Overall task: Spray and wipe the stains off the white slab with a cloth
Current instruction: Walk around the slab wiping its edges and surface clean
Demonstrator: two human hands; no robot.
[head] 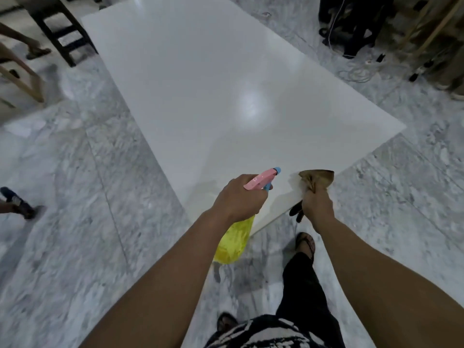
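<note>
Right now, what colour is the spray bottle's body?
Yellow: the spray bottle has a yellow body under a pink sprayer head with a blue nozzle, seen in the head view.

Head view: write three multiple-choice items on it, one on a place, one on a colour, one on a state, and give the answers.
1. Where does the white slab lie?
A. on the marble floor
B. on a workbench
C. against a wall

2. What colour is the body of the spray bottle?
A. blue
B. yellow
C. white

3. What is the right hand doing?
A. hanging free
B. pressing flat on the slab
C. holding a bunched brown cloth

Answers:
1 A, the slab's edges sit flat on the grey marble tiles.
2 B, the bottle below the left hand is yellow, with a pink head and a blue nozzle.
3 C, the fingers are curled round the cloth, which sticks out above the fist over the slab's near corner.
</note>
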